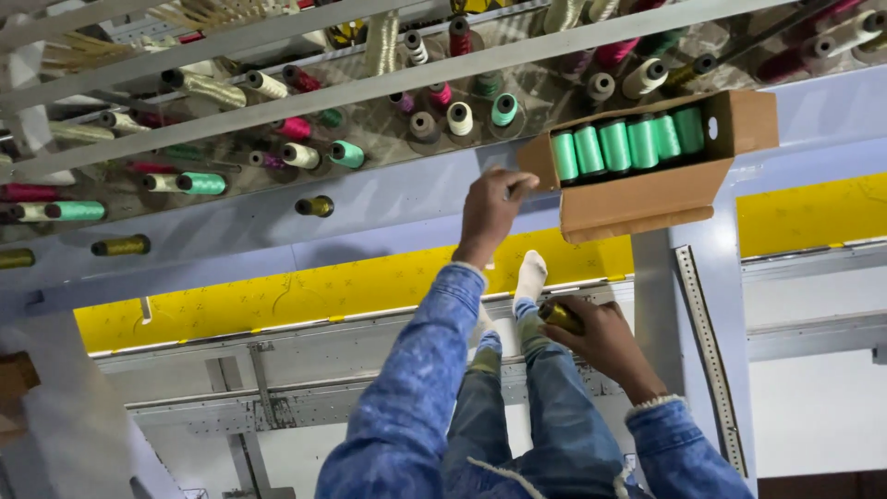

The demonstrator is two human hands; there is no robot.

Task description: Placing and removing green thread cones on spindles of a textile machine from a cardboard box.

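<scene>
My left hand (492, 209) reaches out in a blue denim sleeve, its fingers pinched at the left corner of an open cardboard box (647, 199). The box lies on the pale machine ledge and holds a row of green thread spools (628, 144). Closer to me, my right hand (607, 344) is closed around a gold thread spool (561, 317), held above my knees. My legs in jeans and my foot in a white sock (530, 275) show between the two arms.
A rack (277, 102) of several thread spools in green, pink, gold and cream runs across the top behind grey bars. Yellow fabric (305, 294) stretches along the machine bed. A perforated metal strip (707, 342) and grey frame rails lie below.
</scene>
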